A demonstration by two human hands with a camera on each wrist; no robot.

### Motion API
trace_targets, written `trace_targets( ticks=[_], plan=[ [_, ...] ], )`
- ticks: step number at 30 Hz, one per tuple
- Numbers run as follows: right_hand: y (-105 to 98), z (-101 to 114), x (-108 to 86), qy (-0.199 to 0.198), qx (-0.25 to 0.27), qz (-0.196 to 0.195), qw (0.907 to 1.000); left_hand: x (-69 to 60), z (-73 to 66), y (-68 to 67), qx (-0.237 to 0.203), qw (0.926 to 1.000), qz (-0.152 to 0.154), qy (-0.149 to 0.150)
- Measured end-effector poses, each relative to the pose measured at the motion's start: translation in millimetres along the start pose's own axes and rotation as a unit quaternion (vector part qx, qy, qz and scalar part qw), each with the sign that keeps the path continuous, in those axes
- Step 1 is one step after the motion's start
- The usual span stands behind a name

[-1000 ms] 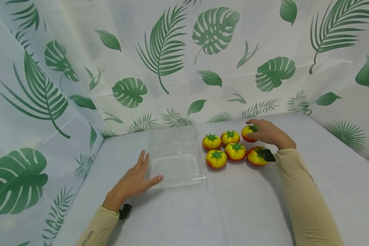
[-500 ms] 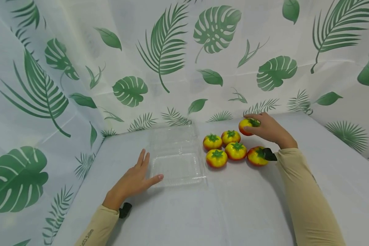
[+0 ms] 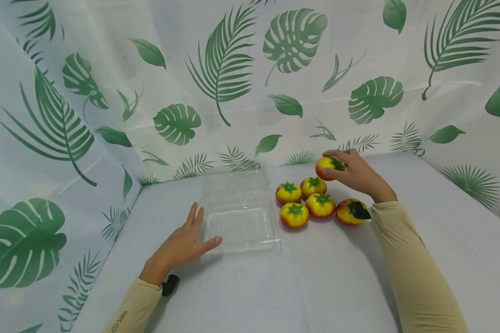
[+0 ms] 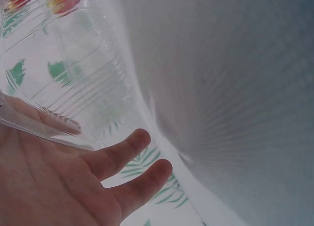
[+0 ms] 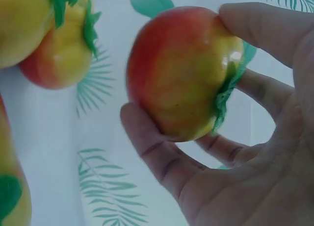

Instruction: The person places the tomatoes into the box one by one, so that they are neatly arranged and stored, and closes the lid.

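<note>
In the head view my right hand (image 3: pixel 356 175) pinches a yellow-and-red toy persimmon (image 3: pixel 326 168) with a green leafy cap, raised above the table behind the others. The right wrist view shows thumb and fingertips round that persimmon (image 5: pixel 181 74). Several more persimmons (image 3: pixel 320 205) sit grouped below and to its left, one (image 3: pixel 347 212) partly covered by the wrist camera. My left hand (image 3: pixel 183 245) has its fingers spread at the left side of a clear plastic clamshell box (image 3: pixel 239 229), whose lid lies back. In the left wrist view, part of the hand (image 4: pixel 54 182) shows beside the clear wall.
The table (image 3: pixel 316 282) has a pale cloth over it. A white curtain (image 3: pixel 241 120) with green leaf prints stands behind and at both sides. The persimmons sit just right of the box's right edge.
My right hand has lifted the persimmon from the back right of the group and carried it up and a little left. The left hand and the box have stayed put.
</note>
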State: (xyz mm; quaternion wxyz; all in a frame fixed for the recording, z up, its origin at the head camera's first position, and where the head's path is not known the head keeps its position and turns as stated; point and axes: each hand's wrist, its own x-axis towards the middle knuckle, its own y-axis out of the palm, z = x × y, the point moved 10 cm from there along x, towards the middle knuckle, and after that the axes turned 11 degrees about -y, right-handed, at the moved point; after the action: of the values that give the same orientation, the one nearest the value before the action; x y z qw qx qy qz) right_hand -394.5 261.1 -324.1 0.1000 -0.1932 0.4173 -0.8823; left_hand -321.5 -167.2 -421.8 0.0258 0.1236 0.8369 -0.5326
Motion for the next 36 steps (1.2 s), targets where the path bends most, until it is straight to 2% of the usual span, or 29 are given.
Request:
trace_targets(
  ticks=[13,18,30,36],
  plan=[
    [10.1,34.9,7.2,-0.069,0.052,-0.013,0.9962,-1.4,-0.8,-1.3,-0.005,1.0,0.001,0.003],
    [16.0,41.5,10.2,-0.091,0.073,-0.014,0.993,-1.1,-2.1,-3.3,-0.005,1.0,-0.003,0.006],
    [35.1,43.9,15.1,-0.054,0.118,0.004,0.9916,0.6,-1.3,-1.4,-0.005,1.0,-0.004,0.006],
    [44.0,48.6,14.8,-0.059,0.164,0.011,0.9847,0.0,-0.8,0.6,-0.007,1.0,0.002,0.002]
  ],
)
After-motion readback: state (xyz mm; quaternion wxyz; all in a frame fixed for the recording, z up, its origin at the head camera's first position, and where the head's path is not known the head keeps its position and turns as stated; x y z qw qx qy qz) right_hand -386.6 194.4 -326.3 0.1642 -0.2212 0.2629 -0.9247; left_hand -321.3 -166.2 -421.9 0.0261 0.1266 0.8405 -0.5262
